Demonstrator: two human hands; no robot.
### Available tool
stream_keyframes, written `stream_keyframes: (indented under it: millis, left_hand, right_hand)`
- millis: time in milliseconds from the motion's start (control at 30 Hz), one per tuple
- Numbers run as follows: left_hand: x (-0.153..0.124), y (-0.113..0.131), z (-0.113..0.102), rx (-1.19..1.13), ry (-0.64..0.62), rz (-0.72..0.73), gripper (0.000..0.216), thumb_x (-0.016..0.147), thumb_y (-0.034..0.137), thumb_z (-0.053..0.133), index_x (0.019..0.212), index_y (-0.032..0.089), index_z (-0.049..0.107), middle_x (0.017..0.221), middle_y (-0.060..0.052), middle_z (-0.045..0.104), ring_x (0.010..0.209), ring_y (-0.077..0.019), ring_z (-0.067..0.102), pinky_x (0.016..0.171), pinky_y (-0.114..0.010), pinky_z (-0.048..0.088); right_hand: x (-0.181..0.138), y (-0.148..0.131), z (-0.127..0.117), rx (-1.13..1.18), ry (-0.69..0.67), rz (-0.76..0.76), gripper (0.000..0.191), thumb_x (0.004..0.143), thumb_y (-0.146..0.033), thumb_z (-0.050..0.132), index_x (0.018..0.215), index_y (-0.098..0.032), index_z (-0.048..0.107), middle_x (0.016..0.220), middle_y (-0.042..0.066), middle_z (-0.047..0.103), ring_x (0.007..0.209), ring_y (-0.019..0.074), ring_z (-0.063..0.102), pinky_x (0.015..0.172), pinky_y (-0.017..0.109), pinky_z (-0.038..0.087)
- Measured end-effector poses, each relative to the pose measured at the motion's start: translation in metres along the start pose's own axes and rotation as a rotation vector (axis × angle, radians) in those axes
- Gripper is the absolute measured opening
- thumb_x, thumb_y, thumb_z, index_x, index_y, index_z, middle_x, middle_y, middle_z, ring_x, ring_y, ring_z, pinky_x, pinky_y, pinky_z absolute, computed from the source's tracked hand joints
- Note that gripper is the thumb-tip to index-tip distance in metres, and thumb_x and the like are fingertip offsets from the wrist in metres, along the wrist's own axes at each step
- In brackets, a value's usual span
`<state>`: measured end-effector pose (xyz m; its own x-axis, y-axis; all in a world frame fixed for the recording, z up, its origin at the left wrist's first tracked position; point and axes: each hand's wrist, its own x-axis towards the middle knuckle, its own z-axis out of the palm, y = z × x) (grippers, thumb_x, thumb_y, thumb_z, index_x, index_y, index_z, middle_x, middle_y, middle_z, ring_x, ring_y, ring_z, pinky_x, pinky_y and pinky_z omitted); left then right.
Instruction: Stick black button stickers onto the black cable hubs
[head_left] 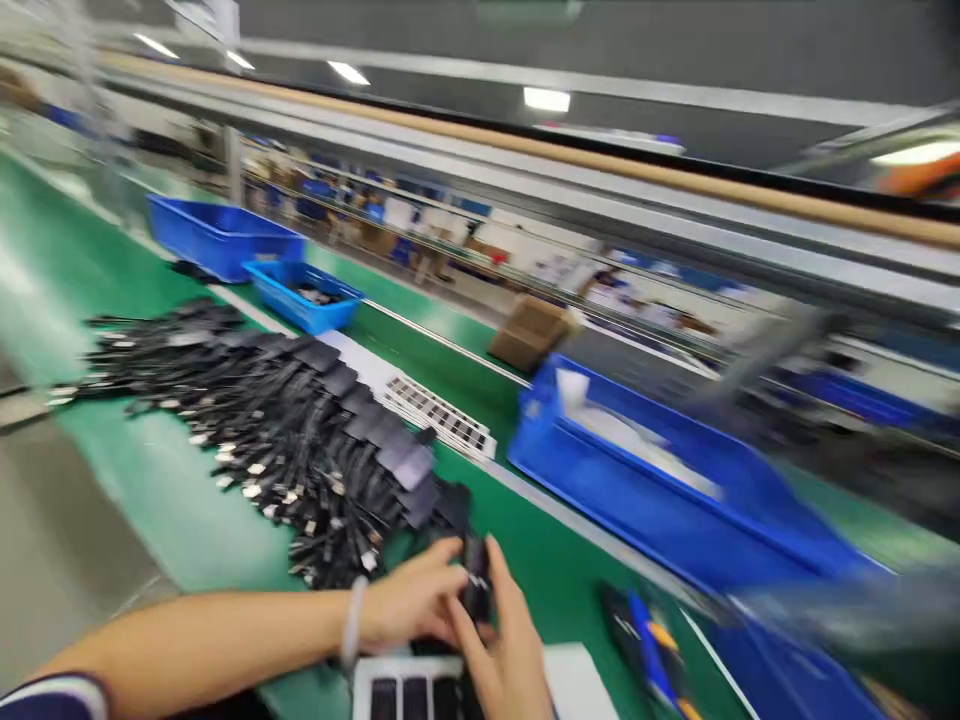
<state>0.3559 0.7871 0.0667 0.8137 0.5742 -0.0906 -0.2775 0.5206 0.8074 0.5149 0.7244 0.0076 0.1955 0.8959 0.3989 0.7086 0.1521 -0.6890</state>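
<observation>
My left hand (411, 602), with a pale band at its wrist, reaches in from the lower left, its fingers closed on a small black block-shaped piece (477, 580). On the other side of that piece, my right hand (510, 640) grips it between thumb and fingers. Motion blur hides its details. Under the hands lies a white sheet with black rectangular labels (409, 672). Just left of them spreads a long overlapping row of flat black cased parts (352, 400), with black cables and light-coloured plug ends on the near side.
A similar label sheet (442, 418) lies behind the row on the green bench (142, 450). Blue bins (225, 240) and a light-blue basket (300, 300) stand at the back left. A large blue bin (630, 500) is at right, near blurred blue-and-orange-handled tools (652, 650). A rail (525, 150) crosses above.
</observation>
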Motion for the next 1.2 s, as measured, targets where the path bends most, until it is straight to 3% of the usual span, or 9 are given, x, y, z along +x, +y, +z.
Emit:
stream_keyframes:
  millis: [67,233,367,500,600,733,867,1067,1200]
  left_hand:
    - [-0.004,-0.002,-0.001,0.221,-0.075,-0.054,0.056,0.091,0.041,0.056,0.139,0.019,0.039,0.113,-0.011,0.064,0.108,-0.0243,0.061,0.097,-0.044,0.046]
    - [-0.008,-0.013,-0.017,0.998,-0.220,0.052,0.069,0.074,0.024,0.068,0.138,0.024,0.041,0.136,-0.012,0.052,0.127,-0.0297,0.046,0.111,-0.049,0.035]
    - [-0.011,-0.026,-0.018,1.281,-0.334,0.089,0.085,0.068,0.022,0.075,0.143,0.023,0.035,0.141,-0.013,0.046,0.130,-0.0321,0.041,0.113,-0.050,0.033]
    - [-0.009,-0.032,-0.019,1.441,-0.374,0.088,0.098,0.061,0.020,0.083,0.146,0.022,0.033,0.145,-0.015,0.040,0.135,-0.0344,0.035,0.114,-0.053,0.030]
    - [-0.006,-0.038,-0.025,1.519,-0.405,0.088,0.097,0.060,0.019,0.085,0.144,0.027,0.037,0.150,-0.015,0.034,0.141,-0.0375,0.025,0.115,-0.057,0.025]
    - [-0.004,-0.046,-0.032,1.555,-0.432,0.123,0.091,0.061,0.017,0.086,0.140,0.033,0.042,0.154,-0.015,0.029,0.144,-0.0403,0.019,0.114,-0.062,0.024]
    - [-0.004,-0.047,-0.034,1.562,-0.447,0.123,0.086,0.062,0.021,0.087,0.136,0.033,0.047,0.154,-0.016,0.029,0.144,-0.0418,0.018,0.113,-0.064,0.023]
    - [-0.002,-0.046,-0.034,1.603,-0.472,0.087,0.082,0.065,0.032,0.085,0.137,0.027,0.047,0.153,-0.017,0.032,0.144,-0.0406,0.020,0.114,-0.063,0.021]
    - [-0.001,-0.052,-0.038,1.617,-0.443,0.134,0.088,0.060,0.042,0.088,0.135,0.020,0.048,0.149,-0.019,0.037,0.141,-0.0407,0.026,0.114,-0.059,0.025]
  right_hand:
    - [-0.005,-0.004,-0.020,-0.150,-0.039,0.049,0.063,0.091,-0.039,0.052,0.150,-0.026,0.034,0.121,0.010,0.061,0.112,0.0290,0.061,0.088,0.040,0.054]
    - [0.025,0.018,-0.082,-0.574,-0.271,0.332,0.059,0.087,-0.027,0.057,0.145,-0.020,0.042,0.110,0.011,0.060,0.103,0.0243,0.061,0.091,0.035,0.047]
    - [0.032,0.042,-0.121,-0.725,-0.281,0.533,0.049,0.086,-0.018,0.056,0.135,-0.018,0.051,0.113,0.016,0.060,0.107,0.0282,0.059,0.091,0.040,0.043]
    - [0.020,0.047,-0.127,-0.679,-0.310,0.480,0.037,0.087,-0.015,0.055,0.123,-0.019,0.060,0.114,0.016,0.060,0.107,0.0276,0.057,0.091,0.040,0.043]
    - [0.006,0.045,-0.120,-0.547,-0.460,0.360,0.027,0.080,-0.020,0.069,0.107,-0.023,0.068,0.099,0.006,0.062,0.093,0.0206,0.060,0.085,0.031,0.046]
    - [-0.010,0.048,-0.110,-0.275,-0.626,0.218,0.034,0.067,-0.021,0.082,0.098,-0.023,0.069,0.091,0.002,0.056,0.085,0.0172,0.056,0.076,0.027,0.046]
    - [-0.018,0.054,-0.105,-0.204,-0.556,0.223,0.034,0.064,-0.014,0.083,0.094,-0.020,0.067,0.090,0.001,0.053,0.084,0.0161,0.054,0.074,0.026,0.043]
    - [-0.031,0.073,-0.107,-0.042,-0.394,0.260,0.006,0.079,-0.020,0.069,0.076,-0.018,0.065,0.081,0.001,0.060,0.074,0.0143,0.055,0.068,0.026,0.042]
    - [-0.033,0.087,-0.120,0.199,-0.078,0.374,0.019,0.080,-0.036,0.070,0.080,-0.019,0.062,0.074,0.000,0.060,0.067,0.0143,0.054,0.062,0.026,0.044]
